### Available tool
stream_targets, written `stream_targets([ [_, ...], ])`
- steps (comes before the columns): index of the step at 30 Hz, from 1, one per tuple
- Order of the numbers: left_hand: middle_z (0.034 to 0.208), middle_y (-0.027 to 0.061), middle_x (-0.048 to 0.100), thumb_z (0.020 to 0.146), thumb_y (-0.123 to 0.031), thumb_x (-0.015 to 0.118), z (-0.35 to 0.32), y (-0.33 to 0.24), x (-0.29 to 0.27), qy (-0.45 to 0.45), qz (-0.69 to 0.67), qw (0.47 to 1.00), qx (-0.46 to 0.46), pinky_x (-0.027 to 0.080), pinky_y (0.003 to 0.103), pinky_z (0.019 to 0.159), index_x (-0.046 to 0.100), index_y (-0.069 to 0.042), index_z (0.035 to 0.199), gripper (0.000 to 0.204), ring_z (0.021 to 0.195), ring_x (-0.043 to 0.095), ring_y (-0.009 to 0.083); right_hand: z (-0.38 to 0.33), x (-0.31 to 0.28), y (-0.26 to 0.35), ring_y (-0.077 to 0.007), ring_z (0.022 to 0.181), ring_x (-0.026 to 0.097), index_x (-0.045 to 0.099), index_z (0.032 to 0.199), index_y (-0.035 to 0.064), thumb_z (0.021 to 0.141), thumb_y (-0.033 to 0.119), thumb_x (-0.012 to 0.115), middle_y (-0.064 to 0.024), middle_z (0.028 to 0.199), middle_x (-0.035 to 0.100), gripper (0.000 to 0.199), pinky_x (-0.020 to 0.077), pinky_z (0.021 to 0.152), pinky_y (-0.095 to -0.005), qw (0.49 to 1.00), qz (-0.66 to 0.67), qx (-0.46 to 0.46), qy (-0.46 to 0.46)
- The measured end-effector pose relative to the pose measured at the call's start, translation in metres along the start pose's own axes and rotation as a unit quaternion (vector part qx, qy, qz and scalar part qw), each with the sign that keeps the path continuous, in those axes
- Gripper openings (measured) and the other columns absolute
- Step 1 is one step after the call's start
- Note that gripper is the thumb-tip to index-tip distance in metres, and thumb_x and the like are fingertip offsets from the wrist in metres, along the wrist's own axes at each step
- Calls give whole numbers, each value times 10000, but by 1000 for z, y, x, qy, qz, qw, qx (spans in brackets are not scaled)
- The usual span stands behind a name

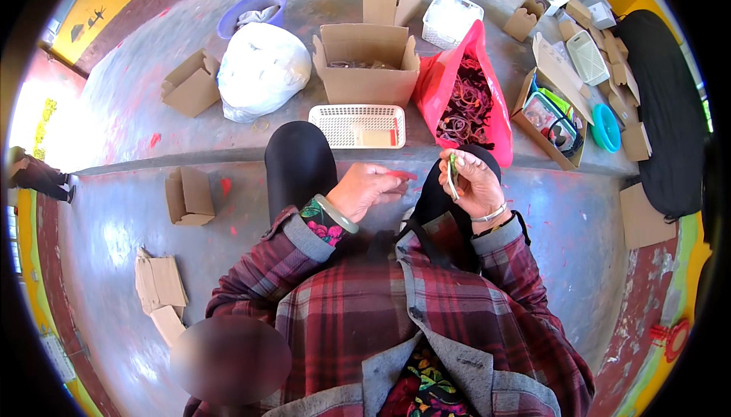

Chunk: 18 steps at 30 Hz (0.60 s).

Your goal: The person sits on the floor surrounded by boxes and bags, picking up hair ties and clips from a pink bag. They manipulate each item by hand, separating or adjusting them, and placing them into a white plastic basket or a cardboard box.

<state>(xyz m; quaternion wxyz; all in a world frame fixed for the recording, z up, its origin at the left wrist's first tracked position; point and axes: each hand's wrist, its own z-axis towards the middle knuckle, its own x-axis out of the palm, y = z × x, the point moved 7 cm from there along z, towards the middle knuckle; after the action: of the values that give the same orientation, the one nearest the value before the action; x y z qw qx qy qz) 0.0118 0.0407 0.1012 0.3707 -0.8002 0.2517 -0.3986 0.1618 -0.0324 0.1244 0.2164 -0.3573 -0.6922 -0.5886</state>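
Observation:
My left hand (364,192) is over my lap with its fingers pinched on a small red strip (401,175). My right hand (478,183), a light bangle at its wrist, is a little to the right, above my knee. Between its thumb and fingers are thin green and whitish strips (454,179), which hang down from the grip. What exactly the strips are is too small to tell. Just beyond my knees lies a shallow white plastic basket (335,124) with a flat tan piece in it. A bright pink bag (499,105) full of dark and coloured cords (466,101) leans beside it.
Behind the basket stands an open cardboard box (362,86); another box (390,6) is farther back. A stuffed white bag (263,71) and a purple basin (227,25) are at left. Several cartons and a turquoise basin (605,128) crowd the right. A raised step edge (190,160) crosses ahead.

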Motion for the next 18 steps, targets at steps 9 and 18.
stream_targets([
  [9,965,99,611,847,-135,541,1,4,-4,-13,7,1000,0,469,297,777,599,29,1051,268,910,583,173,-1,11,-19,-243,927,594,610,935,23,796,88,602,-98,887,602,153,473,830,-374,996,60,-1,63],
  [18,939,77,608,857,-133,526,5,8,-10,-17,15,1000,9,463,271,760,601,29,1056,268,871,572,138,-4,5,-20,-110,603,505,580,1043,-33,867,138,553,-30,697,555,247,403,568,-231,997,-56,58,-7],
])
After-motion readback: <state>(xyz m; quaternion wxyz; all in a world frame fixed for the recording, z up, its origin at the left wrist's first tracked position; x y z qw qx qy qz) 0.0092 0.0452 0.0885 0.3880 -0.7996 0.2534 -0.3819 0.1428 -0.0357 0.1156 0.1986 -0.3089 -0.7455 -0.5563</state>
